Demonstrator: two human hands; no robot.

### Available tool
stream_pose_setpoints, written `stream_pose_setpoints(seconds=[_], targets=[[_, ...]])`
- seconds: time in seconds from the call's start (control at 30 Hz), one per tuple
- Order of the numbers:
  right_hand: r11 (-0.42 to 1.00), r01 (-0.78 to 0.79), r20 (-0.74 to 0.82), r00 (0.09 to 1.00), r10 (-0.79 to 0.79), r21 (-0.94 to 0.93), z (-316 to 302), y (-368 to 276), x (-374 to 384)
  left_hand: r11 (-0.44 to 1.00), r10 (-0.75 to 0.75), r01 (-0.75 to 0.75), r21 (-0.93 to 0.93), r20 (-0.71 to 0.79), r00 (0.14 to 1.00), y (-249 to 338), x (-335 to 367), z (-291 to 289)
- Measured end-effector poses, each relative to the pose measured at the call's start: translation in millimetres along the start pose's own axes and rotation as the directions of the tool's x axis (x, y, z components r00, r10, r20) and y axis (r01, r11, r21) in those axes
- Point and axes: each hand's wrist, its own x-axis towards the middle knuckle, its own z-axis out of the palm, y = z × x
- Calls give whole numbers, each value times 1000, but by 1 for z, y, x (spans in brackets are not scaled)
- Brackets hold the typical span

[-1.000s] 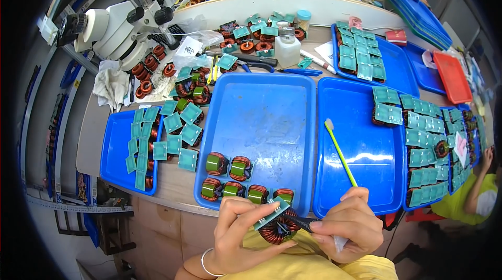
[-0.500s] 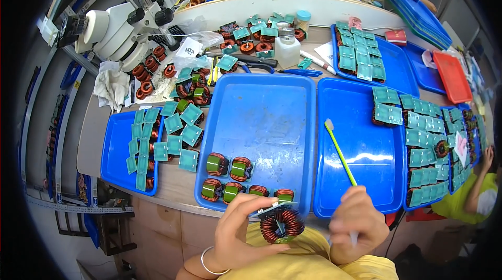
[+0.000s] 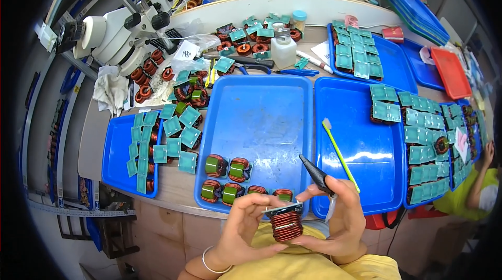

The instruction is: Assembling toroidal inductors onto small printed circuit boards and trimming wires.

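Note:
My left hand (image 3: 238, 235) holds a copper-wound coil (image 3: 286, 226) on a green circuit board by its side, between thumb and fingers. My right hand (image 3: 340, 222) steadies the other side of that coil with its thumb. Tucked in its fingers is a black tapered pointed tool (image 3: 315, 173), tip up and leftward; its exact kind is unclear. Behind the right hand, a yellow-green toothbrush (image 3: 340, 155) lies aslant over the blue tray (image 3: 361, 102). Just beyond the held coil, several green-banded coils (image 3: 232, 193) sit along the near edge of the middle blue tray (image 3: 256, 118).
Board-topped coils fill a small left tray (image 3: 117, 144) and trays at right (image 3: 426, 152). Further back stand a clear bottle (image 3: 284, 50), pliers (image 3: 256, 68), a microscope (image 3: 112, 39) and a red tray (image 3: 451, 73). Another person's arm (image 3: 480, 175) shows at far right.
My right hand has come left to the coil, and the black pointed tool now shows in it. The coil has turned from ring face to its wound side. The toothbrush stays put.

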Motion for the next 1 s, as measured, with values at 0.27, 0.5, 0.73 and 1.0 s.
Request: stream_pose_setpoints(seconds=[0.27, 0.5, 0.73, 1.0], targets=[[996, -10, 49, 999, 6, 86, 1, -2, 8, 941, -36, 32, 337, 7, 999, 9, 1, 4], [995, -62, 111, 992, 53, 83, 1, 5, 2, 988, 26, -21, 154, -30, 999, 4, -1, 2], [984, -59, 53, 997, 51, 166, 3, 12, -8, 954, 46, -33, 297, -38, 998, 2, -1, -4], [994, -18, 42, 999, 13, 105, 2, 9, -11, 938, 99, -101, 332, 24, 995, 5, 0, -8]])
